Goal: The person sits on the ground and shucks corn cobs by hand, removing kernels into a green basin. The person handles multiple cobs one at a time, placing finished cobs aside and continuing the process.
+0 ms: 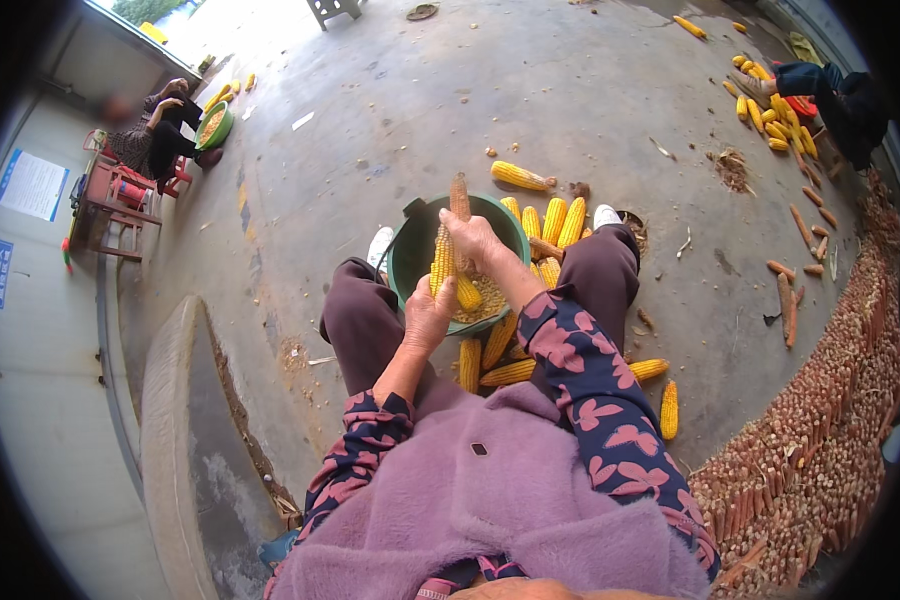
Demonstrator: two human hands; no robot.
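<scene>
My left hand (429, 318) grips the lower end of a yellow ear of corn (442, 259), held upright over a green bucket (397, 259). A mostly bare corncob (460, 196) is in my right hand (475, 241), pressed alongside the ear. Loose kernels (489, 298) cover the bucket's bottom, and another yellow ear (468, 292) shows just below my right hand. The bucket stands between my knees. Whole ears (555, 221) lie against its right side, with several more ears (508, 373) on the near side, partly hidden by my right sleeve.
Bare cobs form a large stacked pile (802, 427) at right. Beyond lie loose cobs (787, 307) and an ear heap (784, 127) beside a seated person's legs (810, 79). At left, another person (146, 139) sits by a green basin (221, 124) and red wooden stool (116, 199).
</scene>
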